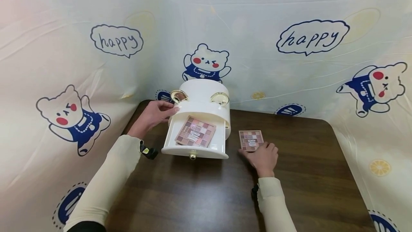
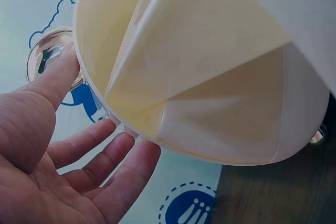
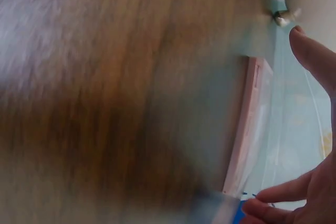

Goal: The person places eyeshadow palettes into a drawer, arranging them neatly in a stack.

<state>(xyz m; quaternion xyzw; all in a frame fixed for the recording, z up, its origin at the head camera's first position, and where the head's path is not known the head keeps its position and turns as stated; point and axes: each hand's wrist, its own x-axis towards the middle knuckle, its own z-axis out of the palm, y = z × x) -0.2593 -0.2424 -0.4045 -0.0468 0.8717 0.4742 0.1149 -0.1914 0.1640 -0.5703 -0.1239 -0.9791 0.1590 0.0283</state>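
A white rounded storage box [image 1: 203,97] with an extended drawer [image 1: 165,140] stands at the table's back. One pink-checkered eyeshadow palette [image 1: 196,131] lies tilted in that drawer. My left hand [image 1: 154,115] holds the box by its left side; in the left wrist view its thumb is at the edge beside a gold ring handle [image 2: 50,51], with the fingers at the lower rim. A second eyeshadow palette [image 1: 250,140] lies on the table, right of the box. My right hand [image 1: 264,156] is at its near edge, thumb and fingers spread apart in the right wrist view.
The dark wooden table [image 1: 193,196] ends at a printed cloth backdrop [image 1: 251,17] close behind the box. A gold knob [image 1: 192,156] sticks out from the drawer front. Another gold ring handle [image 1: 220,98] is on the box's right.
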